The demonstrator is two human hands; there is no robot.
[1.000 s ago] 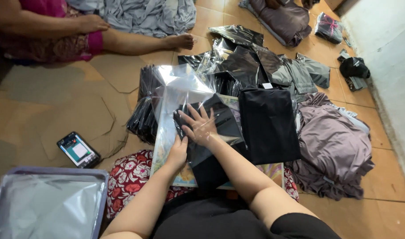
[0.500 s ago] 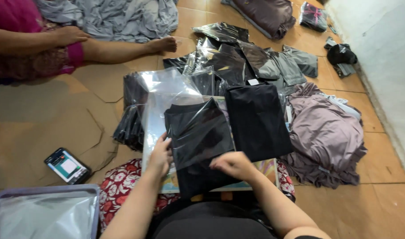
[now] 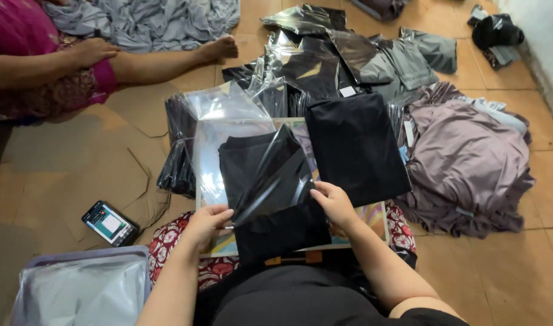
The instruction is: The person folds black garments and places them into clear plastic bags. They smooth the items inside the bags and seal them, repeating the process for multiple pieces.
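Both hands work best low and steady: your left hand [image 3: 208,222] pinches the clear plastic bag [image 3: 252,175], your right hand [image 3: 335,205] grips the folded black garment [image 3: 270,199] half-sleeved on the board across your lap, so keep it flat, square.

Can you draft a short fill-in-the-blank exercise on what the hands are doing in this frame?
1. Both hands slide a folded black garment into a clear plastic ____.
2. The left hand grips the bag's ____ edge.
3. The phone lies on the ____ of the hands.
Missing words: bag; left; left
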